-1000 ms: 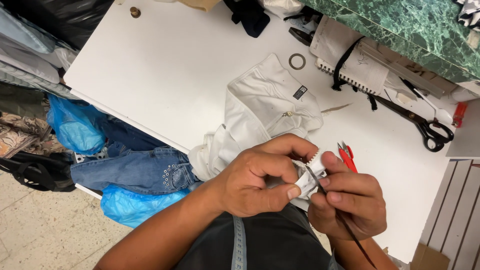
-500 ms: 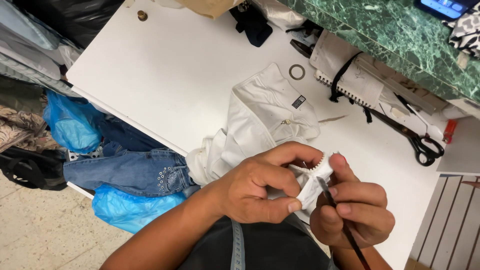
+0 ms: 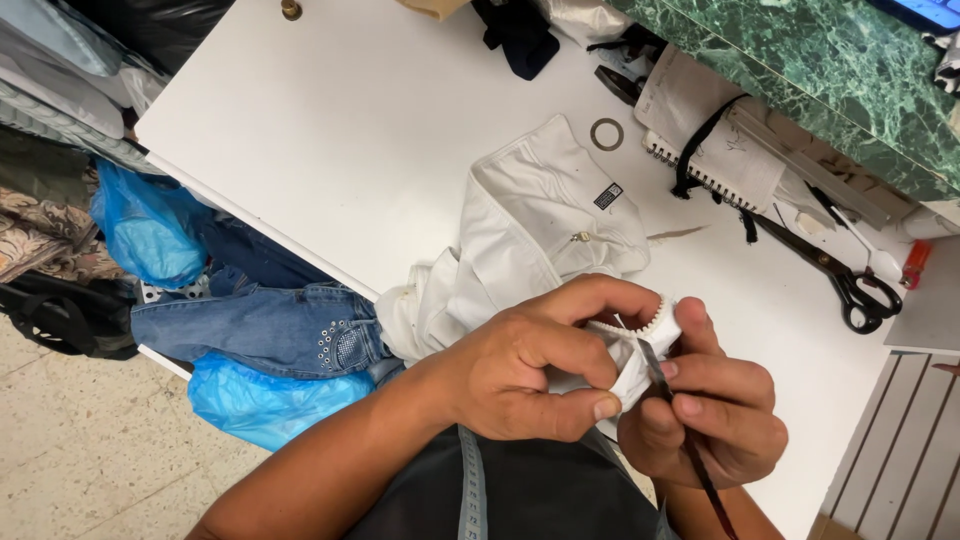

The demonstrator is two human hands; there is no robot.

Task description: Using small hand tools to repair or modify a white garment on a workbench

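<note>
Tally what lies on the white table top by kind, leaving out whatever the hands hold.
White garment: 1
Black-handled scissors: 1
Spiral notebook: 1
Flat metal ring: 1
Dark cloth at the far edge: 1
Total: 5

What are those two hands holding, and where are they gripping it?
The left hand pinches a folded edge of the white garment. The right hand grips a thin dark tool along its handle.
</note>
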